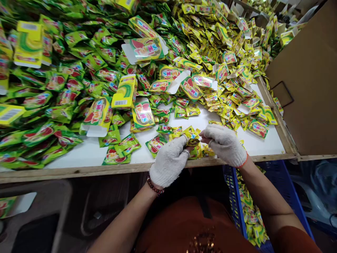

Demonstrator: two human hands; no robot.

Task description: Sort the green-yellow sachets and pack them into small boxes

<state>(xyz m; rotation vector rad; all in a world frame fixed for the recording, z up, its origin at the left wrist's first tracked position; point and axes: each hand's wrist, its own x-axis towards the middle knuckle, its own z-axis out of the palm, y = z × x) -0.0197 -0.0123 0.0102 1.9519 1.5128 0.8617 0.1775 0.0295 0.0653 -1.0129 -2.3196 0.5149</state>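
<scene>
Both hands wear white knit gloves and meet at the front edge of the white table [86,153]. My left hand [170,160] is closed round a small bunch of yellow candy packets [193,140]. My right hand [225,144] is closed on the same bunch from the right side. More green and yellow packets [123,146] lie loose on the table just left of my hands. Several flat and half-folded yellow cartons [125,91] marked with red letters lie farther back.
A deep heap of green packets [52,84] covers the left of the table and yellow ones [231,45] the right. A brown cardboard box wall [308,80] stands at the right. A blue crate [276,186] with packets sits below the table's wooden rim.
</scene>
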